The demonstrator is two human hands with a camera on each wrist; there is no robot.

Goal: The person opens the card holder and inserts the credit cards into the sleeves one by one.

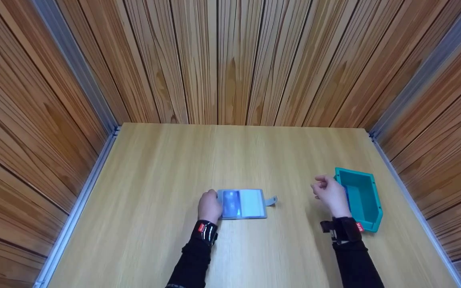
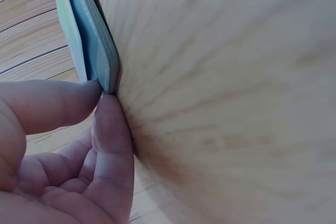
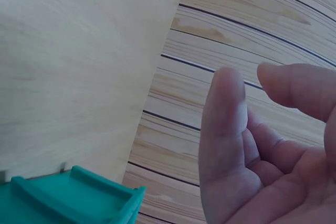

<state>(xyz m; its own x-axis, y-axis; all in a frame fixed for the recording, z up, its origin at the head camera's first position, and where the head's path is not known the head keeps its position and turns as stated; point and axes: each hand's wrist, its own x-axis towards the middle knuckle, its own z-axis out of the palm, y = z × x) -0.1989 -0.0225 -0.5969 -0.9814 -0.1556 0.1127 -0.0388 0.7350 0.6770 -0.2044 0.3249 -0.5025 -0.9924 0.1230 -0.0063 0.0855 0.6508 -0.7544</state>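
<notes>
A light-blue card holder (image 1: 253, 203) lies open on the table in the head view, with clear sleeves inside and a snap strap (image 1: 271, 201) sticking out to the right. Its left edge is pinched between the thumb and forefinger of my left hand (image 1: 209, 206). The left wrist view shows the same pinch at a corner of the card holder (image 2: 100, 40). Just left of a teal bin (image 1: 364, 202), my right hand (image 1: 331, 196) is raised with nothing in it. Its thumb and forefinger stand apart in the right wrist view, the other fingers loosely curled.
A sliver of something blue (image 1: 347, 193) shows between my right hand and the bin; its kind is unclear. Wood-plank walls (image 1: 234, 64) with metal corner rails (image 1: 84, 64) enclose the tabletop (image 1: 166, 160) at the back and both sides.
</notes>
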